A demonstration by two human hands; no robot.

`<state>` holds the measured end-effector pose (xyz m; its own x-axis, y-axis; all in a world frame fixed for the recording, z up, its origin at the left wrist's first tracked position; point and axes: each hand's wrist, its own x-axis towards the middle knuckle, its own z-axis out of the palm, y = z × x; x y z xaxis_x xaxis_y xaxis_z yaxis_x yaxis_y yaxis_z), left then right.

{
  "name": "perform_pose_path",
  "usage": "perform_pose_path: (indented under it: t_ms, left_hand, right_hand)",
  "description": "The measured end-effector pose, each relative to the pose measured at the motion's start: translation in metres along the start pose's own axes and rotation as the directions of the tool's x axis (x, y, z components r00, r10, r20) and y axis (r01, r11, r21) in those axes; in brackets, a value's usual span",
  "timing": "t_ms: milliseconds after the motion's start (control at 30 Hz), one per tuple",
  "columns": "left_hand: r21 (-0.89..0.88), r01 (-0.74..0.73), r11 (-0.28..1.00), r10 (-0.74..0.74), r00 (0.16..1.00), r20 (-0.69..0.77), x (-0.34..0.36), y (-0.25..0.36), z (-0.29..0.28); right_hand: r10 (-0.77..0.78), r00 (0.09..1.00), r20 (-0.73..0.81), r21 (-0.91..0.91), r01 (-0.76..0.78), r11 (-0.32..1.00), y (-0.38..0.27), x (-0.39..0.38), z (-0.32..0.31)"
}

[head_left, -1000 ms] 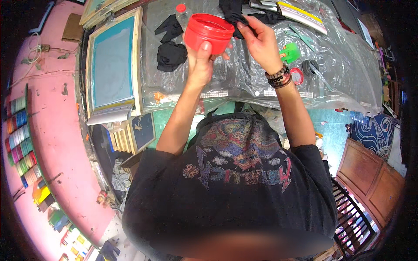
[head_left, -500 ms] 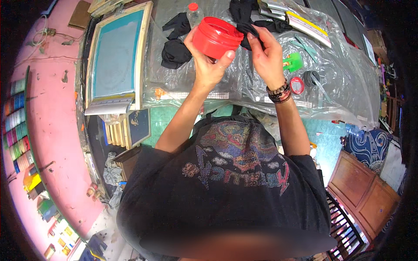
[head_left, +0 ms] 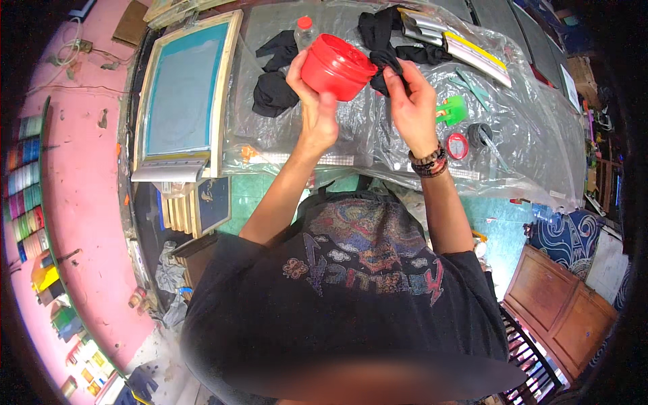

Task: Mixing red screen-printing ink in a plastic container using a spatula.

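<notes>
My left hand (head_left: 316, 111) grips a red plastic jar (head_left: 331, 75) that is tilted, its open mouth turned up and to the right. Closed on a black cloth (head_left: 383, 62), my right hand (head_left: 413, 101) presses it against the jar's rim. More black cloth pieces (head_left: 275, 94) lie on the plastic-covered table left of the jar, and another black cloth (head_left: 378, 30) lies beyond it. Behind the jar stands a clear bottle with a red cap (head_left: 305, 28). To the right of my right hand lies a green scraper (head_left: 452, 110).
At the left lies a wooden-framed screen (head_left: 185, 94) with a squeegee (head_left: 172, 169) on its near edge. Squeegees (head_left: 476, 57) lie at the back right. Scissors (head_left: 472, 88), a red ring-shaped lid (head_left: 457, 146) and a dark round container (head_left: 480, 135) rest on the clear plastic sheet (head_left: 540, 152).
The jar has turned slightly in my left hand, with the thumb now across its side. My right hand and the cloth have shifted a little down and along the rim.
</notes>
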<state>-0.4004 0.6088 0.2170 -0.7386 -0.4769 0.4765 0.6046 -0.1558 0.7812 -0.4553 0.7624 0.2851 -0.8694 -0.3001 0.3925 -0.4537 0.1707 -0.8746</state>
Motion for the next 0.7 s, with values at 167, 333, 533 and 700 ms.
perform_pose_path:
  t_ms: [167,333,533,700]
  left_hand:
    - [-0.028,0.176,0.984,-0.176,0.984,0.008,0.007,0.023,0.010]
    - [-0.089,0.387,0.918,-0.366,0.911,0.193,0.009,0.036,-0.005]
    - [-0.074,0.437,0.897,-0.404,0.875,0.266,0.008,0.031,-0.020]
    - [0.068,0.355,0.932,-0.360,0.895,0.264,0.010,0.038,-0.017]
  right_hand:
    - [0.075,0.997,0.006,0.108,-0.075,0.991,0.017,0.004,-0.009]
    - [0.088,0.990,0.112,0.164,-0.105,0.981,0.006,0.011,-0.019]
    - [0.110,0.960,0.258,0.190,-0.162,0.968,0.007,0.017,-0.030]
    - [0.098,0.948,0.303,0.122,-0.141,0.982,0.017,0.019,-0.029]
